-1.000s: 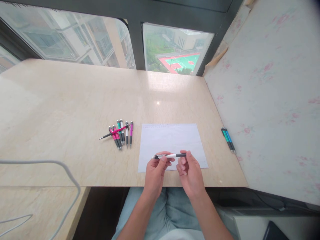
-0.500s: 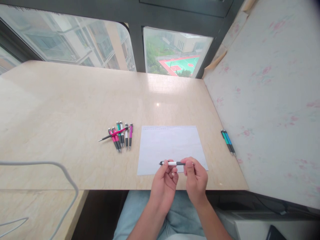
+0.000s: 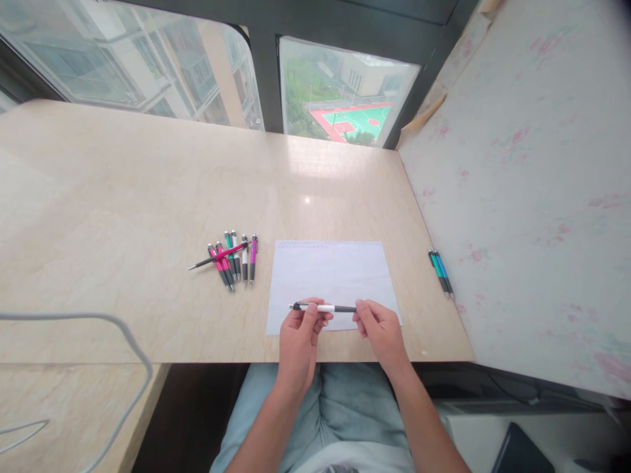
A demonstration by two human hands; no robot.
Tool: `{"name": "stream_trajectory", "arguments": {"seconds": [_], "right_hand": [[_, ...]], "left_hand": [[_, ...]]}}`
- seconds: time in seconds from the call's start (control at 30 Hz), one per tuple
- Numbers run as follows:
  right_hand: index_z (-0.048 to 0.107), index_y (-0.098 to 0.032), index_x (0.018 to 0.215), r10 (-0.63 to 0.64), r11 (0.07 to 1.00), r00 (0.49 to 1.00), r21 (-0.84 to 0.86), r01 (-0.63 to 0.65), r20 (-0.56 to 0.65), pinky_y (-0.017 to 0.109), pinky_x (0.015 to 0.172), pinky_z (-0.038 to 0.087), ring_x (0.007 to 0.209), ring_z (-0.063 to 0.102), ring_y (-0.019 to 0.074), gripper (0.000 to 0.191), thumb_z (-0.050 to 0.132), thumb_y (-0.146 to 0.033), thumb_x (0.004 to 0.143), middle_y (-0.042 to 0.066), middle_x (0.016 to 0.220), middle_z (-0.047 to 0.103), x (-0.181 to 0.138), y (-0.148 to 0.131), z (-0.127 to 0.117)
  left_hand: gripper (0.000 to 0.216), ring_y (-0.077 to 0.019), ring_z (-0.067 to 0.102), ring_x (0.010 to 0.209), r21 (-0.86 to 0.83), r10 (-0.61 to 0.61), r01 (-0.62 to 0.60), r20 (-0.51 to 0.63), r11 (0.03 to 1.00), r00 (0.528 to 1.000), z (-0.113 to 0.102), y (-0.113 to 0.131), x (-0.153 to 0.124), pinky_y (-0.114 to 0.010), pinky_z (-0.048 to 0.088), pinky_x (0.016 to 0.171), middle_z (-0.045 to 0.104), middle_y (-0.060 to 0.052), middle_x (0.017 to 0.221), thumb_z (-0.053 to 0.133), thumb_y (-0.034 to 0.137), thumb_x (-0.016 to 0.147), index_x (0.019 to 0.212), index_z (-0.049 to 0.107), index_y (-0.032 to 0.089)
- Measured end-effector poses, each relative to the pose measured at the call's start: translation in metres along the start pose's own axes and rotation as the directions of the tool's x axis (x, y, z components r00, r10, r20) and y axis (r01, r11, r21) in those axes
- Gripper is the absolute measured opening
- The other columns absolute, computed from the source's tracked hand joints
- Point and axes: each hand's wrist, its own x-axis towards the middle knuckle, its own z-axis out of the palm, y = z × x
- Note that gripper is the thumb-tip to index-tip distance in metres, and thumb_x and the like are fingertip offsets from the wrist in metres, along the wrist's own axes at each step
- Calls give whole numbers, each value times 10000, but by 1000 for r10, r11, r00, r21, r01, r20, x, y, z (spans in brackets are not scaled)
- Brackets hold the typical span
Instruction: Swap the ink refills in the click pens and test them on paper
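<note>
A white and black pen [image 3: 340, 309] lies level between my two hands, above the near part of a white paper sheet [image 3: 332, 272]. My left hand [image 3: 302, 335] is closed on the pen's white barrel, its clip end sticking out to the left. The fingertips of my right hand [image 3: 379, 325] pinch the dark tip end, hiding the point. Faint writing runs along the sheet's far edge.
Left of the paper, several pens lie grouped, with a pink pen [image 3: 217, 257] across them. A green pen [image 3: 438, 272] and a blue pen [image 3: 444, 272] lie by the right wall. A grey cable [image 3: 133, 338] loops at the left.
My left hand has shifted left along the pen and turned over, thumb now on top. More of the pen shows between my hands. The whole view has tilted slightly.
</note>
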Motion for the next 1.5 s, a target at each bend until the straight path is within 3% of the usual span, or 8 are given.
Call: {"name": "stream_trajectory", "arguments": {"seconds": [0.27,0.47,0.67,0.83,0.97,1.07,1.27,1.5], "right_hand": [[645,-227,1064,-194,976,976,-78,201,97,261,665,503,910,639,189,223,625,-338,872,70,1049,689,4,-3,-16],[612,-189,685,-109,982,983,-140,129,145,253,567,455,563,555,131,375,465,-389,965,1,583,588,4,-3,-15],[628,-214,1109,-120,991,984,-44,127,132,251,589,505,815,665,186,307,636,-390,858,70,963,711,3,-1,-12],[595,-176,649,-52,996,991,-63,60,120,249,538,448,529,553,129,436,449,-434,969,3,547,578,5,5,-8],[667,-188,901,-148,986,986,-60,153,82,257,591,491,717,635,169,239,576,-409,900,52,805,693,6,2,-8],[610,-198,1136,-147,989,988,2,147,52,255,583,503,781,661,183,352,604,-433,875,73,941,708,7,2,-8],[607,-176,642,-73,985,991,-150,89,110,256,559,443,550,551,136,449,465,-466,954,4,566,585,9,1,-9],[594,-196,1118,-112,993,989,-15,114,98,254,587,490,752,651,175,323,589,-423,888,48,871,687,8,3,-3]], "left_hand": [[225,-121,675,735,-12,-41,41,-4,999,999,-4,-1,0,-206,515,674,715,-55,867,745,342,788,884,711,142],[234,-137,682,733,37,-7,7,-3,999,1000,-5,-3,-2,-219,519,668,719,-64,855,744,353,787,887,706,144],[269,-124,671,706,-4,-21,21,-54,1000,998,-4,-3,1,-215,522,651,703,-46,826,777,373,748,859,704,140],[261,-125,677,730,15,-32,33,-60,999,998,-9,-4,3,-206,522,654,700,-47,862,782,361,748,857,703,137],[265,-119,671,740,10,-19,20,-71,1000,997,-10,-2,4,-207,524,674,695,-41,870,795,347,734,876,704,142],[263,-116,666,733,4,-18,19,-79,1000,997,-10,-1,3,-213,526,685,692,-35,859,804,338,723,867,702,143],[261,-119,666,737,25,-19,21,-77,999,997,-7,0,2,-215,524,698,693,-39,866,805,329,720,870,704,140],[229,-103,661,743,8,-8,8,-72,1000,997,-9,1,3,-208,516,725,698,-32,893,813,260,708,879,706,152]]}}
